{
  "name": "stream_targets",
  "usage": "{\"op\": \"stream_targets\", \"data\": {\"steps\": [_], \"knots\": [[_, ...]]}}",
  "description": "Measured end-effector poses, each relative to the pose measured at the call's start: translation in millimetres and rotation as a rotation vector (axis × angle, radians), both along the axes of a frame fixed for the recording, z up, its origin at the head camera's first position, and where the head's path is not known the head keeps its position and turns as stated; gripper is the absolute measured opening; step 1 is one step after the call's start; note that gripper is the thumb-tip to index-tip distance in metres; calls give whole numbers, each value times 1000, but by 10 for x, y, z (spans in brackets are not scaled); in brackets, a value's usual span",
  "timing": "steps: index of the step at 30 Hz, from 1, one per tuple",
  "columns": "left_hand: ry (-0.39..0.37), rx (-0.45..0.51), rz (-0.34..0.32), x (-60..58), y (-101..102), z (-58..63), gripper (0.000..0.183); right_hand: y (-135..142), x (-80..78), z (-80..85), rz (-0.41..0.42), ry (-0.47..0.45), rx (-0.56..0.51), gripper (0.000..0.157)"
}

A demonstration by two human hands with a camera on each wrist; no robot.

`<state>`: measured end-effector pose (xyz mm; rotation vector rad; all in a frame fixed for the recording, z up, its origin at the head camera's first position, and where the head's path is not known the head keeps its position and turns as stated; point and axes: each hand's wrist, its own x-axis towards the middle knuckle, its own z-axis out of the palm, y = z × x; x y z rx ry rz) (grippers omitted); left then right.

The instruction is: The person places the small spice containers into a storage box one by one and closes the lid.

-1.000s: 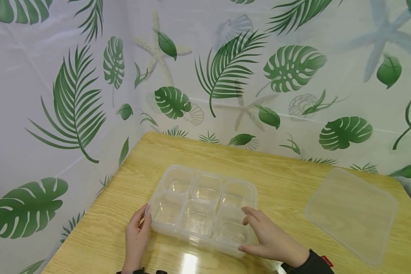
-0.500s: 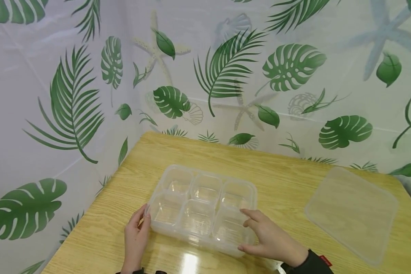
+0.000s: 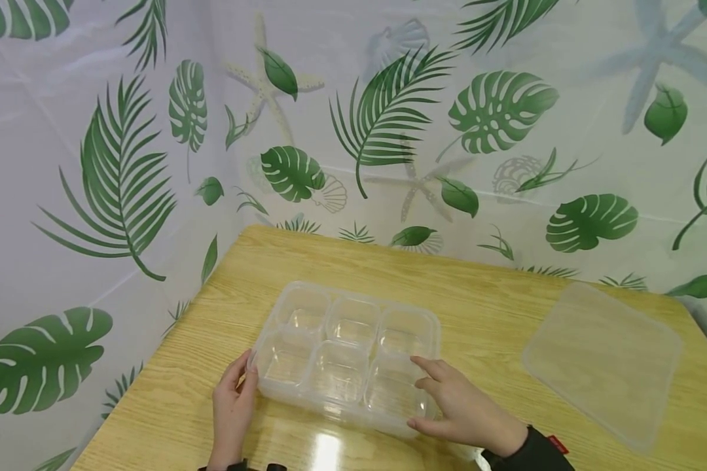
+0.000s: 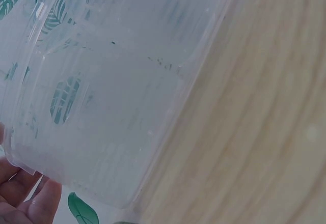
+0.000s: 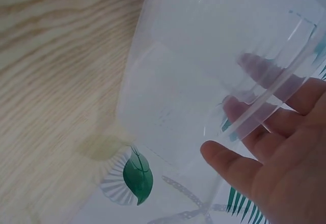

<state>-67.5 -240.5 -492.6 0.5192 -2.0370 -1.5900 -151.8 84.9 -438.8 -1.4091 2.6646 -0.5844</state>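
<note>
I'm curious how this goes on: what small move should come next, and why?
Perhaps move the right grip from the box's right end toward the lid. The lid lies apart on the table, to the box's right; the six compartments are uncovered; and the left grip holds the box's left edge.

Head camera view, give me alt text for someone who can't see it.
A person's left hand and right hand hold opposite ends of a clear six-compartment box on a wooden table. A flat clear lid lies apart to the right, and a leaf-patterned sheet hangs behind.
</note>
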Motion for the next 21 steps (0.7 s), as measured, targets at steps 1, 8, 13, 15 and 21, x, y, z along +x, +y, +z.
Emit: {"op": "stream_targets", "data": {"steps": [1,8,13,15,21], "knots": [[1,2,0,-2,-1,1,33,-2,2,0,1,3,1,48],[3,14,-10,-11,-2,6,32,-6,11,0,-2,-7,12,50],[-11,8,-11,-1,-5,22,33,-13,18,-7,-4,-8,17,49],[-8,13,-10,-2,-5,22,33,-16,21,-4,-7,-7,19,48],[12,14,-8,-9,-5,7,32,-17,36,6,-16,-17,26,51]]}}
